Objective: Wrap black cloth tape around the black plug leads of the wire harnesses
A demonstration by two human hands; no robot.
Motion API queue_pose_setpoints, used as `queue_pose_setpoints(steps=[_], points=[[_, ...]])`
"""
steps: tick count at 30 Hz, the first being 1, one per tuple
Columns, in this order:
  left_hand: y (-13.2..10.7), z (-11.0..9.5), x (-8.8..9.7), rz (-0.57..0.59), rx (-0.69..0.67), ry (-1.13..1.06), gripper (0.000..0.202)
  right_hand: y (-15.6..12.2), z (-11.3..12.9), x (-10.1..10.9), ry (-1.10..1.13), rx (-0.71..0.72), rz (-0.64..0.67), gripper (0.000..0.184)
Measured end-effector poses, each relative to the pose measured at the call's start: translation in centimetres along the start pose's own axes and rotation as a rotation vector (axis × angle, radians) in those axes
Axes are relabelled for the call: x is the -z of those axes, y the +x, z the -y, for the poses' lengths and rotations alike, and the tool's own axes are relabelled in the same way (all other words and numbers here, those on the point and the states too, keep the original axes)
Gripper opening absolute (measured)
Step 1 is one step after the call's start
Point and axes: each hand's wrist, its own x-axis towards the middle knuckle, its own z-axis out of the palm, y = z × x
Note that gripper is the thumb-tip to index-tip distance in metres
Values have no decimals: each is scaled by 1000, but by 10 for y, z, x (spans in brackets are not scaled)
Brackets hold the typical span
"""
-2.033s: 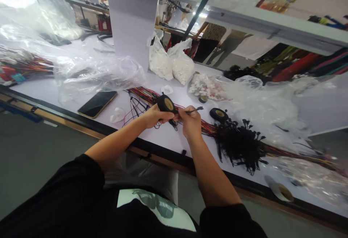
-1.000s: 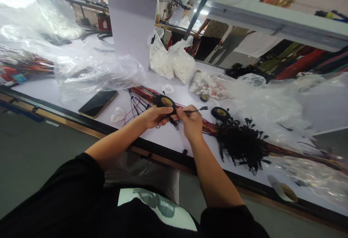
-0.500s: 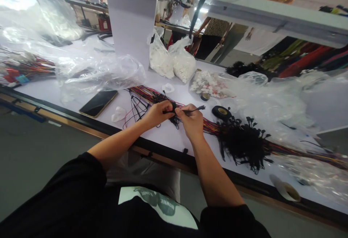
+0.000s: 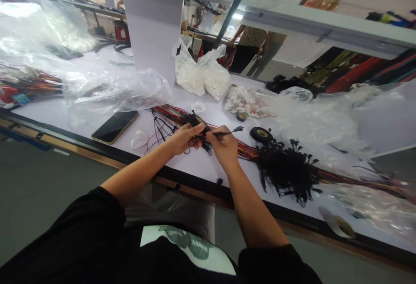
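Observation:
My left hand [image 4: 186, 139] is closed around a roll of black tape [image 4: 199, 122], its thumb lying over the roll's face. Right beside it, my right hand [image 4: 225, 146] pinches a black cable [image 4: 227, 133] whose small connector end sticks out to the right. The fingertips of both hands nearly meet at the cable. Beneath and behind them runs a bundle of red, yellow and black wires [image 4: 165, 114] along the white table. Thin black leads [image 4: 161, 129] with small ends spread out to the left of my left hand.
A second black tape roll [image 4: 261, 135] lies right of my hands, near a heap of black connectors [image 4: 287, 169]. A phone [image 4: 115, 127] lies on the left. Bags of white parts [image 4: 212, 76] stand behind; clear plastic [image 4: 305, 115] covers the right. A shelf [image 4: 292, 9] overhangs the table.
My left hand has turned, so the tape roll now shows its face above the fingers. The right hand keeps its pinch on the cable. The whole view has shifted slightly.

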Motion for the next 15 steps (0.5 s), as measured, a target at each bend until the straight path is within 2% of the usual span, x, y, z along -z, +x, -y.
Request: queue_pose_setpoints(steps=[2, 4, 7, 9, 13, 15], points=[[-1, -3, 3, 71, 139, -42, 42, -1, 2, -1, 59, -34, 40, 19], [-1, -3, 4, 60, 183, -72, 41, 0, 3, -3, 184, -129, 45, 22], [-3, -1, 4, 41, 87, -84, 42, 4, 3, -4, 384, -298, -31, 29], [-7, -2, 5, 119, 9, -7, 43, 7, 2, -1, 430, -336, -85, 32], [-14, -11, 10, 293, -100, 200, 57, 9, 3, 8, 339, -236, -73, 25], [-14, -13, 12, 294, -125, 267, 53, 8, 5, 12, 266, -145, -47, 20]])
